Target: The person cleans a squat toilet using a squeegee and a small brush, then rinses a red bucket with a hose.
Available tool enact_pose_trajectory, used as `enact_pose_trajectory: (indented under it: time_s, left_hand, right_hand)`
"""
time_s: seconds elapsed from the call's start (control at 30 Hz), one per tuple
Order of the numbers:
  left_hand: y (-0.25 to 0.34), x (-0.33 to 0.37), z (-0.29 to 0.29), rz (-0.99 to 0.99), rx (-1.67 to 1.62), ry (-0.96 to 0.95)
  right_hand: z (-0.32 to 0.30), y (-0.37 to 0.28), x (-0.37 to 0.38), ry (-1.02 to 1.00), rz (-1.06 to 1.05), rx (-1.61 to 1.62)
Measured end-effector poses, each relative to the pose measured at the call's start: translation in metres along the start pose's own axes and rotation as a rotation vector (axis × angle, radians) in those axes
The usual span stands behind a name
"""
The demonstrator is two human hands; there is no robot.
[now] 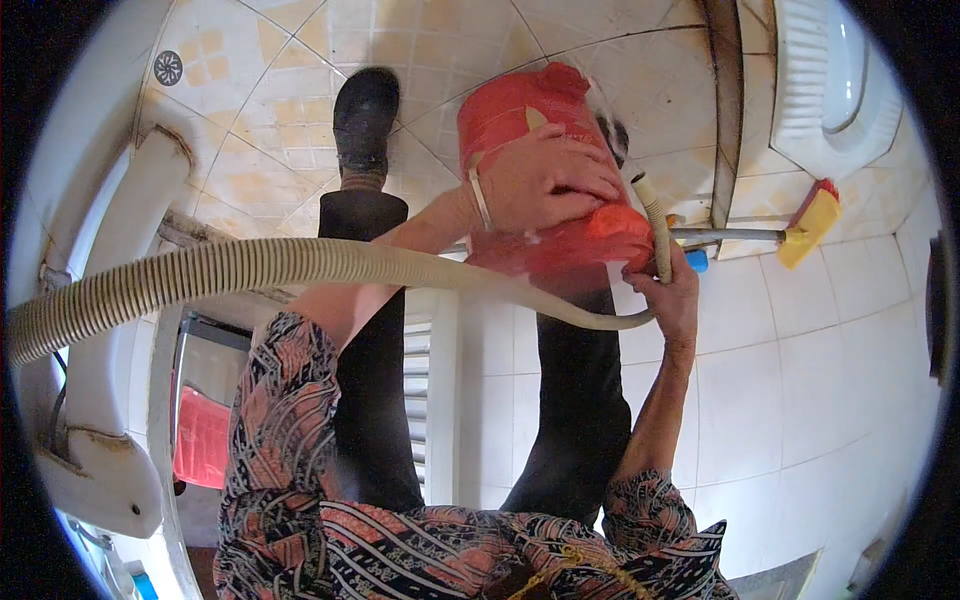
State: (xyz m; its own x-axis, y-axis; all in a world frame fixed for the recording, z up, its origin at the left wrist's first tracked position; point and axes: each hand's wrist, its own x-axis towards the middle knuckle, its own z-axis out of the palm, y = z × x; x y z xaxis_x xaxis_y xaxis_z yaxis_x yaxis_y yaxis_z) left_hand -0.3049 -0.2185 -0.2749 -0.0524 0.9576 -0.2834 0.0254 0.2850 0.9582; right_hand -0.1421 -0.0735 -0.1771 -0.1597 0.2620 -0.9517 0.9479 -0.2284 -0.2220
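Observation:
A red plastic bucket (508, 118) with a pale printed design is tilted between my lower legs, above the tiled floor. My left hand (555, 180), with a band at its wrist, lies across the bucket's side, fingers stretched out and slightly bent. Below those fingers is a brighter orange-red patch whose kind I cannot make out. At the bucket's right edge, my right hand (668, 290) is closed around a beige corrugated hose (300, 262). The hose's free end points up beside the bucket; the rest bends under my right hand and runs left across my left arm.
A squat toilet (840, 80) is set at the far right, near a yellow-and-red brush (808, 222) with a grey handle. A floor drain (168, 68) lies far left. White pipework (120, 260) runs along the left side. My black shoe (366, 115) stands on the tiles.

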Motion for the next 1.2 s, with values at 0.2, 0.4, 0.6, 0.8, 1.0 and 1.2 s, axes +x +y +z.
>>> enact_pose_trajectory:
  time_s: [0.2, 0.4, 0.6, 0.8, 1.0, 1.2]
  left_hand:
    - [-0.098, -0.02, 0.014, -0.205, 0.324, 0.297]
    - [-0.12, -0.021, 0.03, -0.733, -0.492, 0.527]
    - [-0.159, -0.047, 0.071, -1.14, -0.744, 0.648]
    - [-0.012, -0.015, -0.014, -0.001, 0.461, 0.211]
    - [-0.018, 0.002, -0.041, -0.035, 0.133, 0.108]
    - [-0.089, 0.046, -0.03, -0.071, 0.097, -0.242]
  right_hand:
    - [-0.002, -0.006, 0.002, -0.092, 0.036, -0.241]
    - [-0.004, 0.007, 0.005, -0.042, 0.038, -0.202]
    - [-0.003, -0.005, 0.004, -0.047, 0.091, -0.129]
    - [-0.003, -0.033, -0.009, 0.073, -0.138, -0.135]
    - [0.019, -0.054, -0.014, 0.356, -0.351, -0.272]
    - [0.025, -0.069, -0.008, 0.333, -0.277, -0.07]
